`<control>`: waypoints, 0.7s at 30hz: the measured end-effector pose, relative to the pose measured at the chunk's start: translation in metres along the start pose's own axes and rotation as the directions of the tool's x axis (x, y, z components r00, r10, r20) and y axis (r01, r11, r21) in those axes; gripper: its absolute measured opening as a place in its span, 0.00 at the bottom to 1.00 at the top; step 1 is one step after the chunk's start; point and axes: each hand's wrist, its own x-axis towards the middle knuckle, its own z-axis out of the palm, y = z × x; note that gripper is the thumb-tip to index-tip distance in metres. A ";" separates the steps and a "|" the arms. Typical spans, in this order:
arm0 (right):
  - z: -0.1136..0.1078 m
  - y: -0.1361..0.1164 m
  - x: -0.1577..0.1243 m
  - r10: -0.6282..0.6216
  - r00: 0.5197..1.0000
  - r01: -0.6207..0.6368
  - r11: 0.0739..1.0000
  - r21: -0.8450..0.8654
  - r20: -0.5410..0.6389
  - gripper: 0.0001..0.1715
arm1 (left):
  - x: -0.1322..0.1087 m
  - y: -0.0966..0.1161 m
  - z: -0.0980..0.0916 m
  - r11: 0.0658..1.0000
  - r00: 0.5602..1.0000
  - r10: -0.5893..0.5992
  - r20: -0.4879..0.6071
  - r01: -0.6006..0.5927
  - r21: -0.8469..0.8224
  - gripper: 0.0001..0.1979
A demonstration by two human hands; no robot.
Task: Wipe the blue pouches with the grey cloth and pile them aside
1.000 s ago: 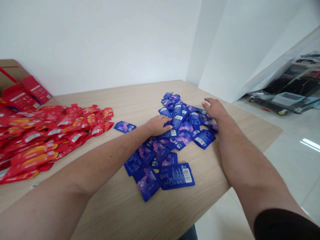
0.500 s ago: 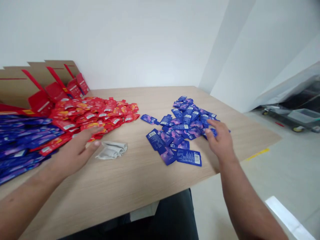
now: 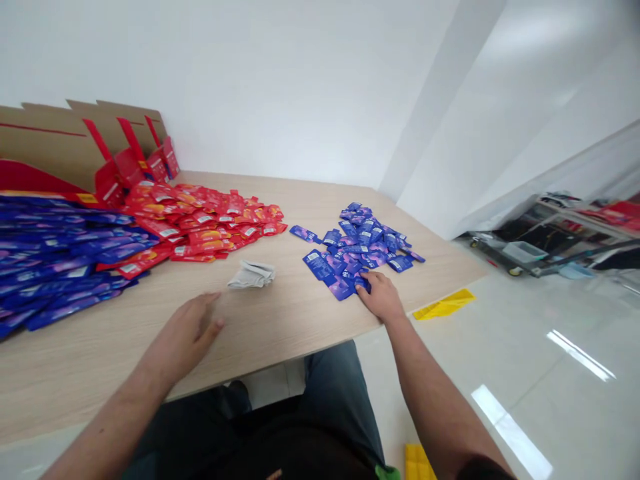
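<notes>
A small pile of blue packets [image 3: 363, 243] lies on the right part of the wooden table [image 3: 280, 327]. My right hand [image 3: 381, 297] rests at the pile's near edge, fingers curled down onto a blue packet [image 3: 361, 283]. My left hand [image 3: 186, 333] hovers low over the bare table, palm down, fingers stretched and holding nothing. A crumpled grey-white wrapper [image 3: 251, 275] lies just beyond its fingertips, apart from them.
A spread of red packets [image 3: 205, 223] covers the table's middle left, and a large heap of blue packets [image 3: 55, 267] the far left. Open cardboard boxes [image 3: 75, 137] stand against the wall. On the floor lie yellow sheets [image 3: 443, 305]; a low cart [image 3: 523, 253] stands at right.
The view has pulled back from the table. My right hand drew back to the blue pile's near edge; my left hand left that pile and came in over bare table near the wrapper.
</notes>
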 end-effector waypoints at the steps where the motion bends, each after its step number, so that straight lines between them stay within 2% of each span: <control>1: 0.000 0.000 0.000 0.000 1.000 0.000 1.000 -0.007 0.003 0.27 | 0.001 0.000 0.001 1.000 1.000 -0.010 -0.004 0.010 -0.002 0.26; 7: 0.001 0.000 -0.005 -0.002 1.000 0.003 1.000 -0.030 0.031 0.30 | -0.001 0.001 0.003 1.000 1.000 -0.009 -0.009 0.009 0.012 0.26; 14: 0.001 0.002 -0.005 0.019 0.998 -0.017 0.998 -0.052 0.053 0.36 | -0.001 0.003 0.003 0.997 0.996 -0.072 0.054 0.071 0.005 0.31; 21: 0.003 0.004 -0.004 0.052 0.998 -0.049 0.996 -0.079 0.030 0.33 | 0.001 0.006 0.001 0.993 0.991 -0.114 0.070 0.115 -0.014 0.32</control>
